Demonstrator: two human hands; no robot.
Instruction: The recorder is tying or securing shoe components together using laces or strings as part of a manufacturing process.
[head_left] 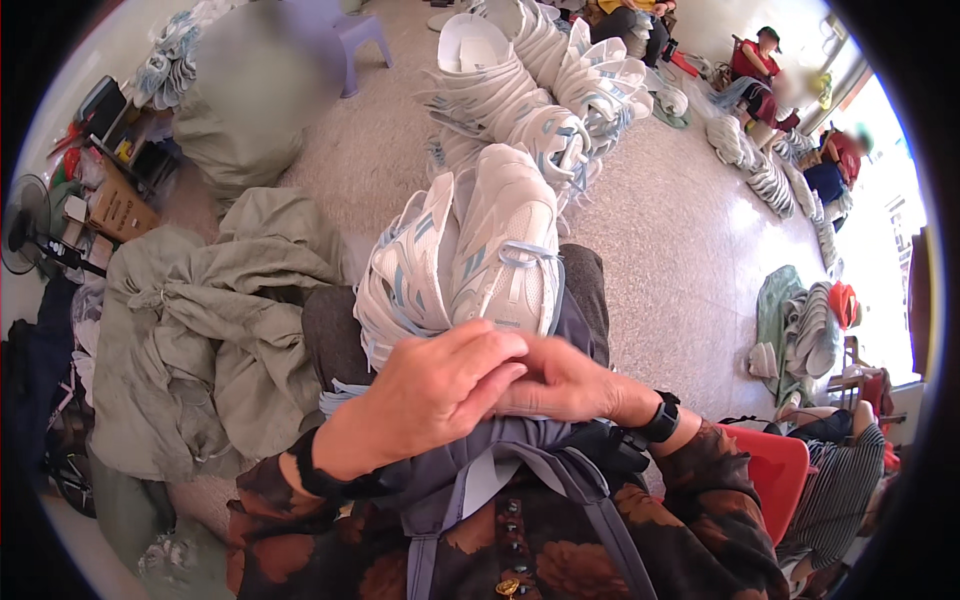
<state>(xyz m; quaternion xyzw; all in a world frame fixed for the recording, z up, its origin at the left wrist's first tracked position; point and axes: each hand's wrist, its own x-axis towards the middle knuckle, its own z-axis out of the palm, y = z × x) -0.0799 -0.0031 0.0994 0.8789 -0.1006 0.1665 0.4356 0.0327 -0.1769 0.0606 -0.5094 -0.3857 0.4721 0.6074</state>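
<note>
Figure: head view, looking down at a seated person's lap. Nearest the camera, the left hand (440, 385) lies curled over the right hand (560, 385); the two meet just below the heel end of a pair of white sneakers with pale blue trim (470, 255). The left fingers are bent and press on the right fingers. Whether either hand pinches a lace or some other small part cannot be told, since the left hand covers the contact. A black watch (662, 417) sits on the right wrist.

The pair rests on the lap, toes pointing away, the two shoes side by side and touching, leaning on more shoes stacked beneath them. Left of the lap lies a heap of grey-green sacks (210, 320); to the right is the edge of a red plastic chair (775, 465).

Beyond the knees, a long row of like white sneakers (540, 90) runs across the speckled floor (680, 240). Farther right, smaller piles of shoes (770, 180) lie near other seated people at the far wall.

Risk, as a judgement: the pair is balanced, not gripped. With both hands occupied at the heels, a shift of the knees could tip the shoes off the lap onto the floor or into the sacks.
</note>
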